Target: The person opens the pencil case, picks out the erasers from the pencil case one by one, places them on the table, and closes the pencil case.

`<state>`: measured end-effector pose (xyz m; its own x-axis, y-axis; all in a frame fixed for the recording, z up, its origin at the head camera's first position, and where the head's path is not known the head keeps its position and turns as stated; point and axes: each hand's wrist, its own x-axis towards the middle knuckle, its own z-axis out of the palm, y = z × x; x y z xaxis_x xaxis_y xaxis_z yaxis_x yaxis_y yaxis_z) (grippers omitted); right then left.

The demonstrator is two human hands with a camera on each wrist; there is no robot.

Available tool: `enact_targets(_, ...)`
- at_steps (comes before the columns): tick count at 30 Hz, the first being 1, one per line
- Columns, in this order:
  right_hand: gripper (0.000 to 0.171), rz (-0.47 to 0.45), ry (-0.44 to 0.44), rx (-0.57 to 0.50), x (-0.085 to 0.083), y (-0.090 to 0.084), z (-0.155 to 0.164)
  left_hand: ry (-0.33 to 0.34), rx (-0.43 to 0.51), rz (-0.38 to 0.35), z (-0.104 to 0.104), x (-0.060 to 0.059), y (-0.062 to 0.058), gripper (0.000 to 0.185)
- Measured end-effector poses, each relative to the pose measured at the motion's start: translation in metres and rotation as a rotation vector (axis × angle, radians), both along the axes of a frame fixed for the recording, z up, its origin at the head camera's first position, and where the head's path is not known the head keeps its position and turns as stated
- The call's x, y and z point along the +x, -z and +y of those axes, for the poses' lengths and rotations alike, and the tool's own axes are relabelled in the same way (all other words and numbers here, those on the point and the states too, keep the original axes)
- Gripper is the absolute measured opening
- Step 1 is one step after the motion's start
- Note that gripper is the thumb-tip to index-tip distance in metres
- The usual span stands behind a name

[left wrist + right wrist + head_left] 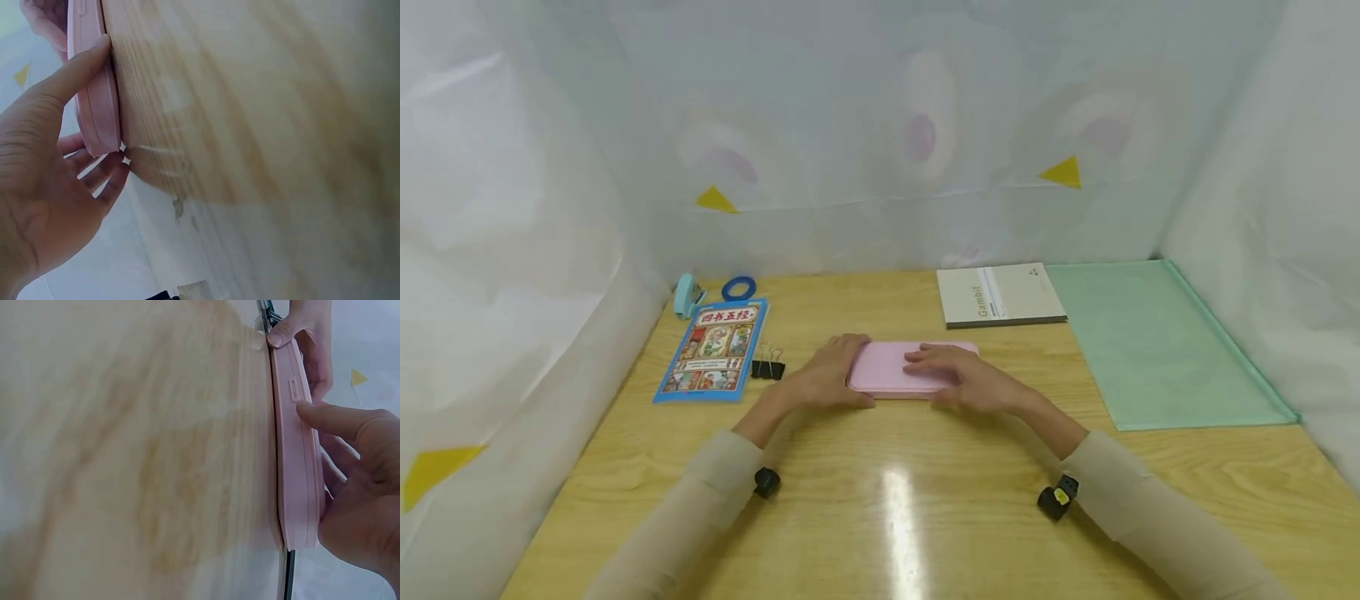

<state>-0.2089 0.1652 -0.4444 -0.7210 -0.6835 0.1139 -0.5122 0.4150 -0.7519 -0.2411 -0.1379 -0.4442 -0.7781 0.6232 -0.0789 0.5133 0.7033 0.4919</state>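
Note:
A closed pink pencil case point(887, 367) lies flat on the wooden table, its long side toward me. My left hand point(831, 375) grips its left end, with the thumb along the front side and the fingers round the end and back. My right hand point(973, 379) is over the right part, fingers across the lid. In the right wrist view, the right thumb point(331, 419) touches the front by the lid seam, just beside a small raised latch point(294, 389). The left wrist view shows the left thumb point(81, 69) against the case's front side.
At left are a blue-bordered book point(711, 354), a black binder clip point(768, 369), a light blue stapler point(686, 296) and a blue tape roll point(738, 288). Behind the case at right lies a Gambit notebook point(1022, 296), beside a green translucent mat point(1172, 350). White sheeting walls surround the table.

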Motion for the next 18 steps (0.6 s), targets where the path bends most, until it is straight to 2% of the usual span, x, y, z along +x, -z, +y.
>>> enact_targets(7,0.06,0.024,0.047,0.041,-0.0012,-0.0003,-0.0028,-0.027,0.022,-0.012,0.0004,-0.0002,-0.0026,0.101)
enact_targets(13,0.047,0.1,0.096,0.02,-0.0041,-0.0052,-0.0035,-0.061,0.028,-0.067,-0.0019,-0.0058,-0.007,0.1)
enact_targets(18,0.041,0.112,0.13,-0.007,-0.0077,-0.0077,-0.004,-0.083,0.046,-0.106,-0.0043,-0.0083,-0.0084,0.096)
